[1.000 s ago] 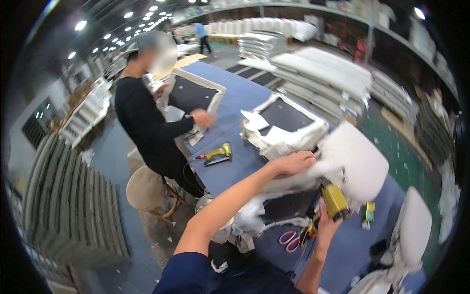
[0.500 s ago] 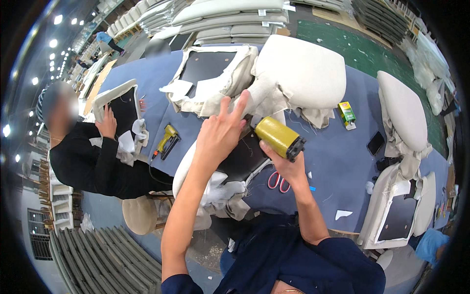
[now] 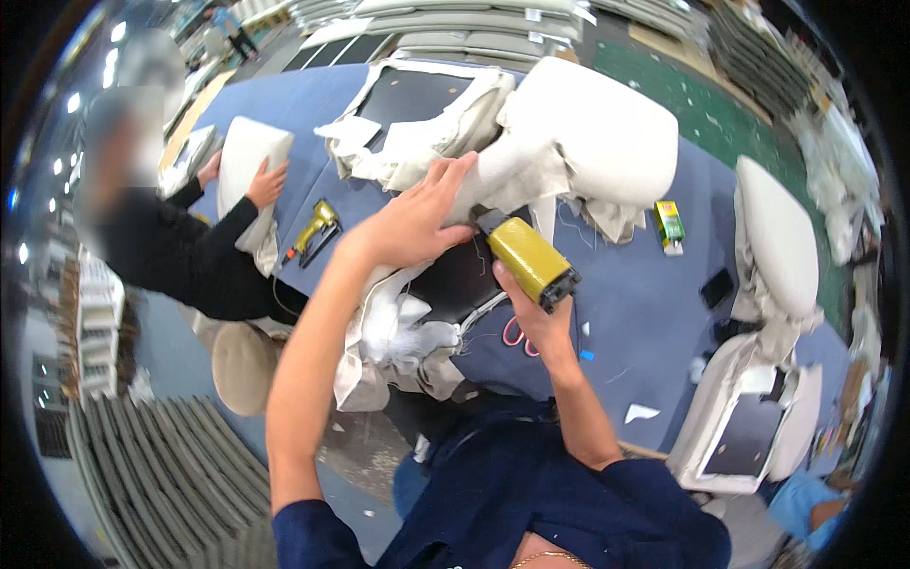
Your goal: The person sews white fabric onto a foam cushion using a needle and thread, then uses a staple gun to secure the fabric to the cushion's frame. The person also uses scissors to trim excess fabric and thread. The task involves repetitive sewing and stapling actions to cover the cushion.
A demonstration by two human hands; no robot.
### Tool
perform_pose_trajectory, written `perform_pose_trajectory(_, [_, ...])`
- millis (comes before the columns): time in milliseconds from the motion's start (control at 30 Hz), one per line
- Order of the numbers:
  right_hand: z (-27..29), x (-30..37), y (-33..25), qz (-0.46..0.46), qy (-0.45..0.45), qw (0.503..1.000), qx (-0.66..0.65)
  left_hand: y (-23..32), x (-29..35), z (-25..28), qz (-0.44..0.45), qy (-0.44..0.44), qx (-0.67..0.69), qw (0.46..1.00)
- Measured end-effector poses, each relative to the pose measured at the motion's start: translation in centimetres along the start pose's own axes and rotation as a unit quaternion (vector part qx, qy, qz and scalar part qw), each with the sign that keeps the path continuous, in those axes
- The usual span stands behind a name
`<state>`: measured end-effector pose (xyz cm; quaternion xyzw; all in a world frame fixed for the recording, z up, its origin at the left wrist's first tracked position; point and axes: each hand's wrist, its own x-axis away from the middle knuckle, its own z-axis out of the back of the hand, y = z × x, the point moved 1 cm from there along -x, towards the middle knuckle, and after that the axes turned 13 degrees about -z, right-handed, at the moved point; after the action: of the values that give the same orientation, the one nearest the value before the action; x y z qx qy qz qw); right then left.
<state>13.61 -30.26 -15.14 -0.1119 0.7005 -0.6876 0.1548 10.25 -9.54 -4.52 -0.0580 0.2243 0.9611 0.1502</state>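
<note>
My right hand (image 3: 538, 308) grips a yellow pneumatic staple gun (image 3: 531, 261), its black nose against the cover edge of an upholstered chair cushion. This cushion, black underside (image 3: 462, 284) up, is in front of me with cream fabric (image 3: 393, 318) bunched at its near side. My left hand (image 3: 417, 218) rests on its far edge, fingers stretched out and close together, the thumb near the stapler's nose. Just beyond lie a padded cream chair cushion (image 3: 597, 123) and another cushion with its black underside (image 3: 417, 95) up. Red-handled scissors (image 3: 517, 334) are partly hidden behind my right hand.
On the blue table (image 3: 616, 303) lie a second yellow staple gun (image 3: 316, 228), a green-yellow box (image 3: 669, 228) and a phone (image 3: 718, 287). More cushions (image 3: 777, 237) are at the right. A co-worker (image 3: 161, 218) handles a cushion at the left. Grey panels (image 3: 171, 465) are stacked at lower left.
My left hand's spread fingers have come together and flattened on the cushion's edge. The stapler has shifted slightly in view. The co-worker's cushion has turned from its black side to its cream side.
</note>
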Motion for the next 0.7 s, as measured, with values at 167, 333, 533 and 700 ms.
perform_pose_trajectory(167, [0.2,0.2,-1.0,-0.011,0.023,0.999,-0.039,-4.7,-0.3,-0.4,0.188,0.035,0.137,0.972])
perform_pose_trajectory(333, [-0.3,0.1,0.9,0.085,0.020,0.995,0.045,0.1,1.4,-0.9,0.150,0.071,-0.001,0.986])
perform_pose_trajectory(533, [-0.2,0.2,-2.3,-0.012,-0.041,0.999,-0.009,2.6,1.7,-1.4,0.098,0.066,-0.241,0.963])
perform_pose_trajectory(700, [-0.5,0.4,-1.6,0.047,-0.063,0.992,0.094,2.3,2.2,-1.6,0.056,0.057,-0.233,0.969])
